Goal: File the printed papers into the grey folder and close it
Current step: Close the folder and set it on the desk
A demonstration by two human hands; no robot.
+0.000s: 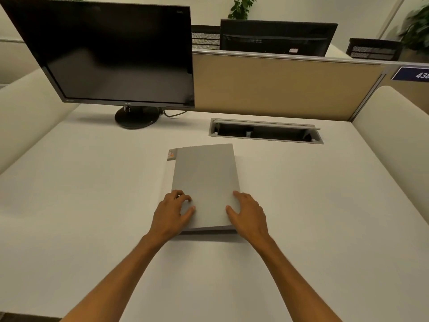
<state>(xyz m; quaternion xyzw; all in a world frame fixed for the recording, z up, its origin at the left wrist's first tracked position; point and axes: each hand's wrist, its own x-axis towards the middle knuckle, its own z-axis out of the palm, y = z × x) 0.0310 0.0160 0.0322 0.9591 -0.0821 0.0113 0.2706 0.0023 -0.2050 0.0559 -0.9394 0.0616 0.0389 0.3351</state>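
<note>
Grey folder [205,182] lies shut in the middle of the white desk [92,194], and both our hands rest on its near end. Our left hand [173,211] sits at the folder's near left corner with the fingers curled loosely, thumb and fingertips pressing down on the cover, gripping nothing. Our right hand [248,212] lies flat and open along the near right edge, fingers spread, the palm partly off the folder and on the desk. The front cover sits slightly askew over the back one, so a pale strip shows along the left side, and at the far left corner, about eleven o'clock from our hands, a small label [172,155] with an orange mark peeks out. We cannot tell whether that pale strip is paper or the folder's back cover. At the near edge the cover stands a little above what lies under it.

Beyond the folder, at one o'clock, a cable slot [265,131] is set into the desk with its lid tilted open. At eleven o'clock stands a dark monitor [111,54] on a round black base. A tan divider panel [278,87] runs behind the desk from twelve to two o'clock, and past it we see the back of a second monitor [276,38].
</note>
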